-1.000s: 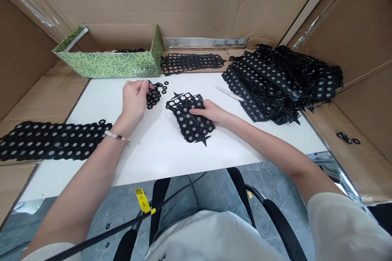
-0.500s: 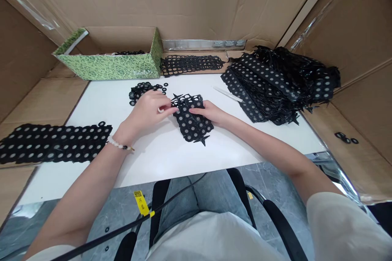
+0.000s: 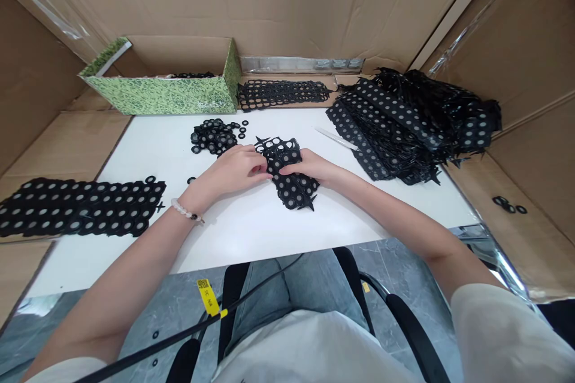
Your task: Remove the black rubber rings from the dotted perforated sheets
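Observation:
A small black sheet of rubber rings (image 3: pixel 291 196) lies partly lifted over the white table, with round discs in its lower part and bare holes along its upper edge. My right hand (image 3: pixel 314 167) grips the sheet's right side, thumb on top. At the left edge of the sheet, my left hand (image 3: pixel 242 169) has its fingers curled and its thumb close to the rings; the fingertips are partly hidden. Beyond my left hand sits a pile of loose black rings (image 3: pixel 213 134). A single ring (image 3: pixel 191 180) is partly covered by my left forearm.
A green patterned box (image 3: pixel 162 96) stands at the back left, beside an emptied mesh sheet (image 3: pixel 283 93). Stacked black sheets (image 3: pixel 399 125) fill the right rear, near a white strip (image 3: pixel 336 138). A long ring sheet (image 3: pixel 81 208) lies left. Cardboard walls (image 3: pixel 291 0) surround the table.
My left hand has moved right and slightly down, exposing more of the loose ring pile. The sheet in my right hand has shifted slightly right. A ring now shows beside my left forearm.

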{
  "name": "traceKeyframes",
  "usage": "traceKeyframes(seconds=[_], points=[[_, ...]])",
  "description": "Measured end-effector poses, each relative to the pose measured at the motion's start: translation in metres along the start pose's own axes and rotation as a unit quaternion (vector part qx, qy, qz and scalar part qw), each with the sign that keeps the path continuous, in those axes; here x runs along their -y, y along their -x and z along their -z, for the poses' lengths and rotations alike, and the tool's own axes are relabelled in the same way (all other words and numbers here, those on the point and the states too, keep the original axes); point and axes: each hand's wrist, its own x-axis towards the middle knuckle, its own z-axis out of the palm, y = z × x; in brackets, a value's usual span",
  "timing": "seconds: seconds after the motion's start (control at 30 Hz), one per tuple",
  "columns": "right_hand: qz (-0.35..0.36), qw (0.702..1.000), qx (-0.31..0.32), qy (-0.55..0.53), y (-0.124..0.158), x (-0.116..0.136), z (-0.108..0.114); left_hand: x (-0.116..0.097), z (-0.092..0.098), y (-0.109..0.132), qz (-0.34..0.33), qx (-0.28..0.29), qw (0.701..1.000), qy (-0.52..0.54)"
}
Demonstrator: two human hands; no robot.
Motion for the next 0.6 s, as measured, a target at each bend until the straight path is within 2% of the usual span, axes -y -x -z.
traceKeyframes(seconds=[0.07, 0.3, 0.5, 0.6], points=[[-0.008, 1.000, -0.009, 0.003, 0.000, -0.001, 0.000, 0.000, -0.001, 0.000, 0.002, -0.001, 1.000, 0.004], [0.050, 0.995, 0.083, -0.037, -0.005, -0.009, 0.006, -0.005, -0.002, -0.001, 0.037, 0.017, 0.998, 0.056], [0.096, 0.986, 0.137, -0.018, -0.009, -0.013, 0.011, -0.009, -0.004, -0.002, 0.039, 0.023, 0.988, 0.148], [0.105, 0.984, 0.141, -0.039, -0.009, -0.015, 0.009, -0.008, -0.005, -0.003, 0.046, 0.014, 0.980, 0.192]])
